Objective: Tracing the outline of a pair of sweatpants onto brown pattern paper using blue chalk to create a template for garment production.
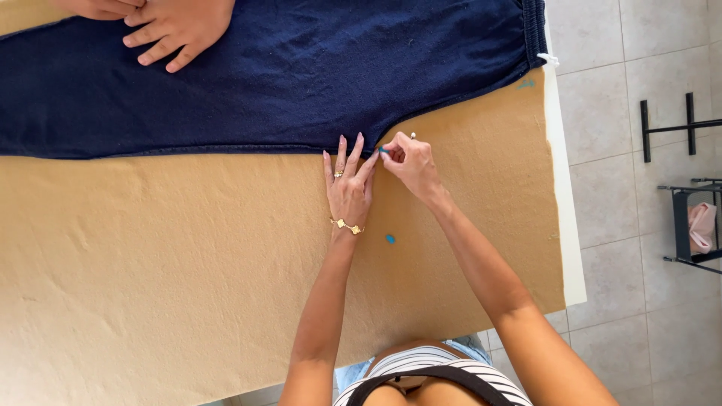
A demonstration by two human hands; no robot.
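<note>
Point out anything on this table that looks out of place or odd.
A small blue bit lies alone on the tan cloth, beside the left hand; a faint blue smudge marks the cloth near the navy garment. Otherwise nothing stands out.

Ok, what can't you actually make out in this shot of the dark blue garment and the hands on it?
Head view only:
- Dark blue garment: top and left parts cut off by the picture edges.
- Small tool in the right hand: mostly hidden by the fingers, too small to identify.
- Another person's hand: cut off at the top edge.
- Blue speck on the tan cover: too small to tell.
- Left hand: fingertips rest at the garment's hem.
</note>
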